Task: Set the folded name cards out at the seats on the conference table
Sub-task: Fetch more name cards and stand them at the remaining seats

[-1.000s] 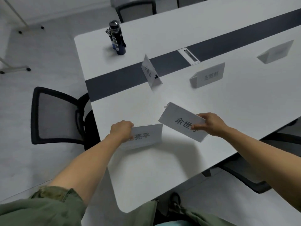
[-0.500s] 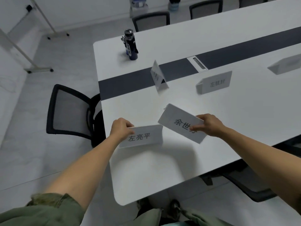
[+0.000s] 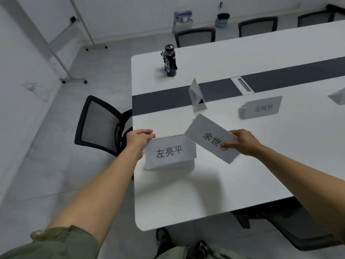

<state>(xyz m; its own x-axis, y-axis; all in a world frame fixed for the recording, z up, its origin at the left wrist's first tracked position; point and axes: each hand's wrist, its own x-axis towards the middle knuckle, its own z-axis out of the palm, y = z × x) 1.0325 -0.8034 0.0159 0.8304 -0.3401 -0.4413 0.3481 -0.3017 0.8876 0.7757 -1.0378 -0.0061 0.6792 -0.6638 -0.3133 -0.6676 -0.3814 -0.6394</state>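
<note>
The near name card [image 3: 169, 153] at frame centre seemed to rest on the table [image 3: 186, 193], its top corner pinched by the left hand [image 3: 139, 140]. The right hand [image 3: 240, 143] pinched a second card [image 3: 211, 138], tilted, just to its right. Placing seemed in hand; the next move probably called for releasing the near card squarely before the chair [image 3: 99, 124] at middle left.

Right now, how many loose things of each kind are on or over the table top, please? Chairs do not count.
5 name cards: one gripped by the left hand, one by the right hand, three standing
1 water bottle
Total: 6
</note>
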